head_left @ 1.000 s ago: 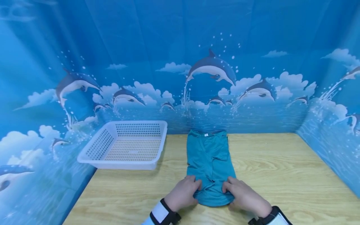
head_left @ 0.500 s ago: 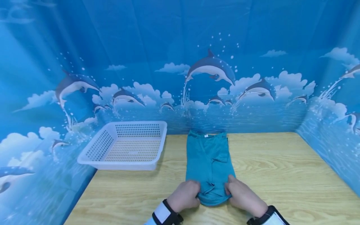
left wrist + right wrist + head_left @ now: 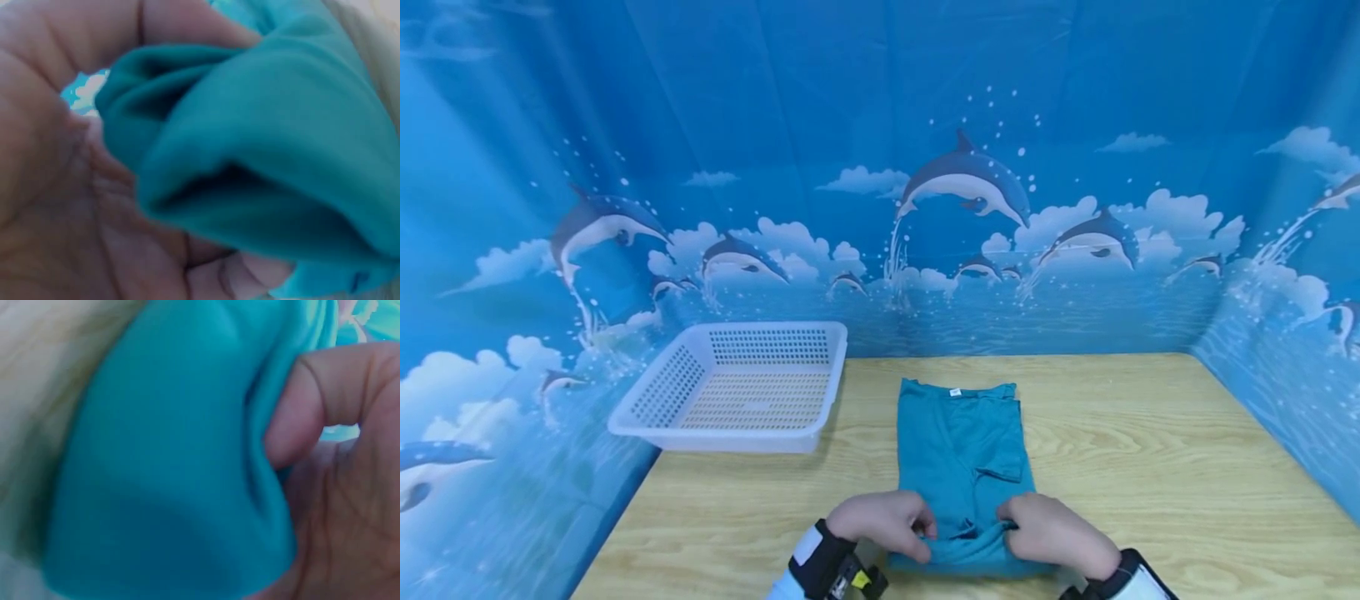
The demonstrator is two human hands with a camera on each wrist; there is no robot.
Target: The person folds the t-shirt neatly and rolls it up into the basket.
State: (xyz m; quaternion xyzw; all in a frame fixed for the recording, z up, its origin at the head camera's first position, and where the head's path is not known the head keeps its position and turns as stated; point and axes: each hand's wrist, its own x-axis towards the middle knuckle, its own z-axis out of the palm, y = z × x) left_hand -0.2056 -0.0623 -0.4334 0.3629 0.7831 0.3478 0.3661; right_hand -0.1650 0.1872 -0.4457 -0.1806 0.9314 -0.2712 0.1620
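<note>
A folded teal garment [image 3: 955,442] lies flat in the middle of the table, with a small white label at its far edge. Its exact kind is hard to tell. At the near end, my left hand [image 3: 891,521] pinches the left corner of the cloth. The left wrist view shows the bunched layers of the garment [image 3: 269,131] between the fingers and thumb of my left hand [image 3: 75,169]. My right hand [image 3: 1052,533] grips the near right corner. In the right wrist view the cloth edge [image 3: 169,462] is held by my right hand [image 3: 350,462], fingertips partly hidden.
A white perforated plastic basket [image 3: 715,442] stands at the back left of the wooden table [image 3: 1150,467]. Blue dolphin-print curtains [image 3: 865,208] enclose the table at the back and both sides.
The garment has slid toward me, so its far edge lies off the back curtain. Its near end is now lifted and wider. My left hand has turned to a pinch on the corner.
</note>
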